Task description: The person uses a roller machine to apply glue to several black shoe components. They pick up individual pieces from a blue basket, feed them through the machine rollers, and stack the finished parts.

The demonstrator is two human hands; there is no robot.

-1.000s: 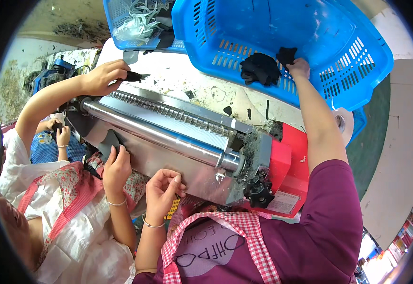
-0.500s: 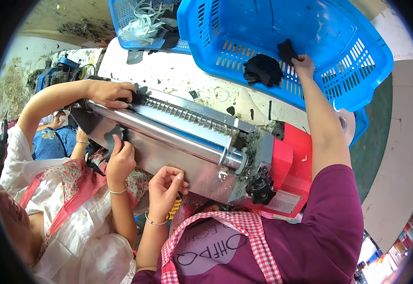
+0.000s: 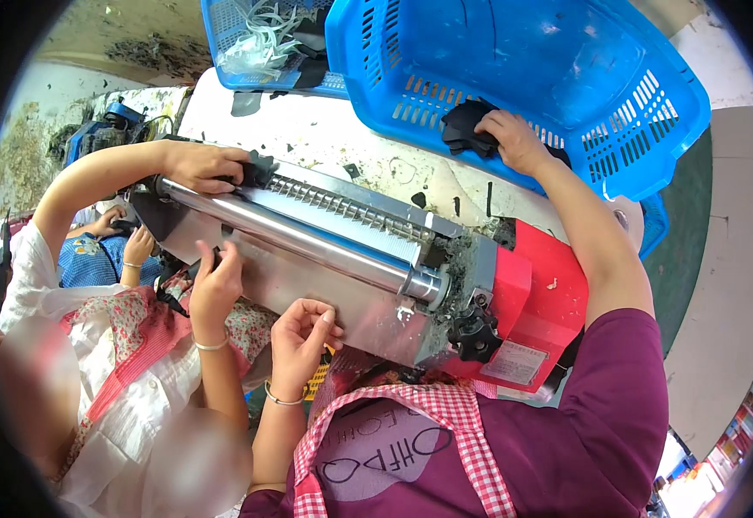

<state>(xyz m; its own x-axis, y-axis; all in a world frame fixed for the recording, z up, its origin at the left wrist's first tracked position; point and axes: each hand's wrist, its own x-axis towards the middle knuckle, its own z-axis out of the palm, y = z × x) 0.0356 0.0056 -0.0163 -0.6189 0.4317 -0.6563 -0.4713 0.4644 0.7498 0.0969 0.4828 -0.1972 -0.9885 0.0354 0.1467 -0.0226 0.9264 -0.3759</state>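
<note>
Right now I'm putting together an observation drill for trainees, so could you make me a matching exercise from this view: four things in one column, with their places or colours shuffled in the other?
Column one
1. The person's right hand
2. The person's left hand
3. The star-shaped knob
4. The machine's end housing

Column two
A. Red
B. At the near edge of the metal plate
C. Black
D. At the pile of black pieces in the large blue basket

Right pairs: 1-D, 2-B, 3-C, 4-A
</note>
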